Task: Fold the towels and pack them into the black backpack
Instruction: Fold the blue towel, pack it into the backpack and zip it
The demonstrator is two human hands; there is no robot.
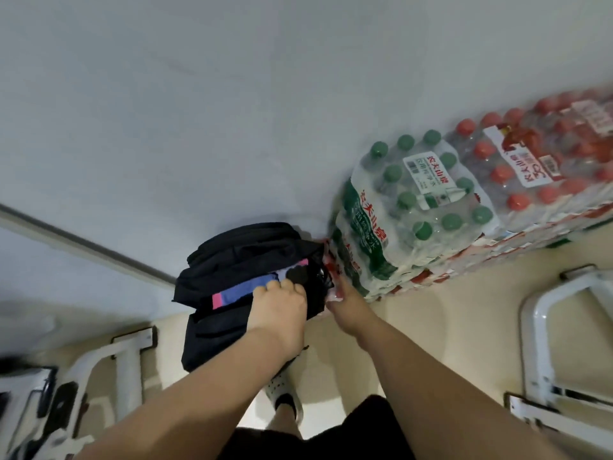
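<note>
head view: packing looks to be the step in hand. stacked water-bottle packs stand on the floor at right, just beside the open black backpack against the far wall. inside it sits a blue and pink towel. the left hand curls its fingers over the towel. the right hand is at the bag's right edge, and whether its hidden fingers hold anything cannot be told. next, the towel likely needs pushing deeper.

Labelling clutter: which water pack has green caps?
The top pack at the stack's left end, nearest the black backpack; its right-hand neighbour has red caps.
</note>
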